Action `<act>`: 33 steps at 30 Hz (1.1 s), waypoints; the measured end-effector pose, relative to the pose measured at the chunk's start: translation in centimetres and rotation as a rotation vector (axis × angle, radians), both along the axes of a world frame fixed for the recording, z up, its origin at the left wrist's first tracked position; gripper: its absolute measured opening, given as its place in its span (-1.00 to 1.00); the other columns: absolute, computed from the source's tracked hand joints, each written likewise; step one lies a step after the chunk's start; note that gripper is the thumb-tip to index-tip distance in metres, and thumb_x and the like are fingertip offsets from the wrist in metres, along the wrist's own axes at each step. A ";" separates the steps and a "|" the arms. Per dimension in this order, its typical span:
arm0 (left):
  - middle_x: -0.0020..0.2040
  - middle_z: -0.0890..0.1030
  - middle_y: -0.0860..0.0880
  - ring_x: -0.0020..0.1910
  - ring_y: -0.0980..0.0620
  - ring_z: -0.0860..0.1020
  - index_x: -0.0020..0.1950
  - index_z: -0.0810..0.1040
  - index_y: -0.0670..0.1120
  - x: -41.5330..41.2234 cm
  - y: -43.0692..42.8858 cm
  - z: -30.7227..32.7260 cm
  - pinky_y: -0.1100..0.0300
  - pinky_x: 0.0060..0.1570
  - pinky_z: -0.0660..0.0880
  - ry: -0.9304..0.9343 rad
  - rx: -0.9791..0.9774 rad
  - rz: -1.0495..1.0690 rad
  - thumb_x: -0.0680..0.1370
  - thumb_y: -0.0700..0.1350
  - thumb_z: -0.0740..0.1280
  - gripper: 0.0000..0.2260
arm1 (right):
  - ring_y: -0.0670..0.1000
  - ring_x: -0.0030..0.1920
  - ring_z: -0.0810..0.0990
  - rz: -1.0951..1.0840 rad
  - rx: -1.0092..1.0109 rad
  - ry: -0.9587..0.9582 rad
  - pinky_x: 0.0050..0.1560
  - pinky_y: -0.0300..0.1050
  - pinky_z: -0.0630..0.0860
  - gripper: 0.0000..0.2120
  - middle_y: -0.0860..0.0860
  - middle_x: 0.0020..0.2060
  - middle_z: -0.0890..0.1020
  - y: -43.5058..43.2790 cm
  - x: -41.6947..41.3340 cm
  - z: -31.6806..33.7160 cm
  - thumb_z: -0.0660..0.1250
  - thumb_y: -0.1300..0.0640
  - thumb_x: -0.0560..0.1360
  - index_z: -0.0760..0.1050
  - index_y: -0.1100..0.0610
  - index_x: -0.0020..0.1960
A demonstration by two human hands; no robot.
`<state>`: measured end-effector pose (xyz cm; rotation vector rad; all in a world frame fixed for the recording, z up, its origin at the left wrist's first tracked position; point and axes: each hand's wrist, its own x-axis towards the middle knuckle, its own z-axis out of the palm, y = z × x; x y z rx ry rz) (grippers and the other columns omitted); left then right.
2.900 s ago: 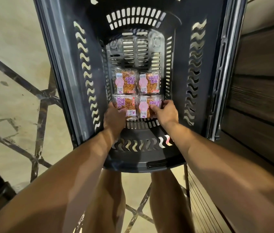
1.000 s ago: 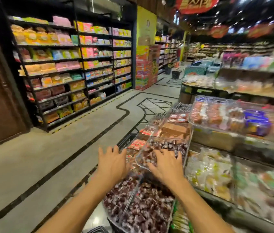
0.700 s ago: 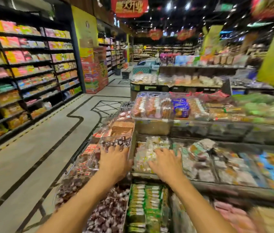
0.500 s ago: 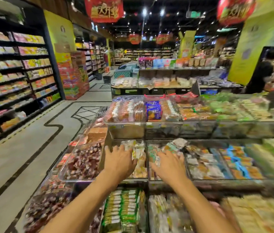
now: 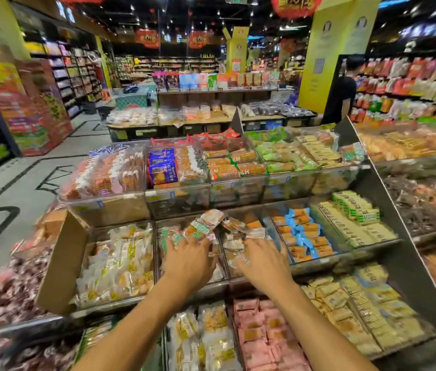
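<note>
My left hand (image 5: 188,261) reaches forward with spread fingers over a clear bin (image 5: 157,266) of small wrapped snacks on the display's middle tier. Its fingertips lie at the packets with orange and teal labels (image 5: 203,225) heaped in that bin. My right hand (image 5: 263,263) stretches out beside it, fingers spread, over the neighbouring heap of clear-wrapped packets (image 5: 241,231). Neither hand grips anything that I can see. The fingertips are blurred.
A tiered display stand (image 5: 372,167) of clear bins holds many wrapped snacks: blue-wrapped ones (image 5: 302,236) to the right, pink packets (image 5: 259,336) below. A cardboard flap (image 5: 62,263) stands to the left. A tiled aisle (image 5: 10,188) runs left. A person (image 5: 345,87) stands far right.
The view rose from the basket with four snack packets to the display and swung right. Both hands moved from the dark candy bins to the middle-tier bins.
</note>
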<state>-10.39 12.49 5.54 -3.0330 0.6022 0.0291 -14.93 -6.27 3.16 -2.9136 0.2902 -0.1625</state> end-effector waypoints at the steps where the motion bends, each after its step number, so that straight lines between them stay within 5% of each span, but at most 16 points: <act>1: 0.48 0.46 -0.14 0.48 -0.23 0.40 0.58 0.28 0.05 0.6 -0.3 -0.5 -0.36 0.51 0.15 0.014 -0.001 -0.002 0.68 0.24 0.11 -0.49 | 0.09 0.41 0.46 -0.004 0.004 0.003 0.50 0.27 0.21 -0.53 -0.03 0.31 0.56 -0.3 0.6 -0.4 0.21 -0.29 0.59 0.45 -0.04 0.37; 11: 0.44 0.50 -0.12 0.43 -0.21 0.46 0.58 0.29 0.05 8.8 -1.4 -4.7 -0.34 0.50 0.19 0.103 -0.017 -0.019 0.69 0.25 0.09 -0.49 | 0.12 0.37 0.51 -0.057 0.001 0.063 0.46 0.19 0.33 -0.53 -0.02 0.32 0.57 -1.9 8.1 -3.9 0.27 -0.23 0.59 0.42 -0.02 0.40; 21: 0.45 0.51 -0.11 0.43 -0.20 0.46 0.54 0.35 -0.02 14.3 -4.8 -8.9 -0.26 0.52 0.25 0.176 -0.051 -0.018 0.70 0.19 0.11 -0.52 | 0.13 0.22 0.61 -0.072 0.079 0.104 0.11 0.03 0.54 -0.59 0.03 0.24 0.60 -6.3 14.2 -8.5 0.37 -0.13 0.60 0.41 0.04 0.33; 33: 0.38 0.53 -0.12 0.34 -0.16 0.51 0.50 0.36 -0.06 16.0 -10.0 -11.4 -0.18 0.34 0.49 0.207 -0.101 0.145 0.69 0.09 0.16 -0.59 | 0.14 0.40 0.47 0.099 0.136 0.124 0.27 0.05 0.49 -0.32 0.06 0.43 0.45 -11.2 22.7 -11.9 0.43 -0.11 0.57 0.24 0.09 0.56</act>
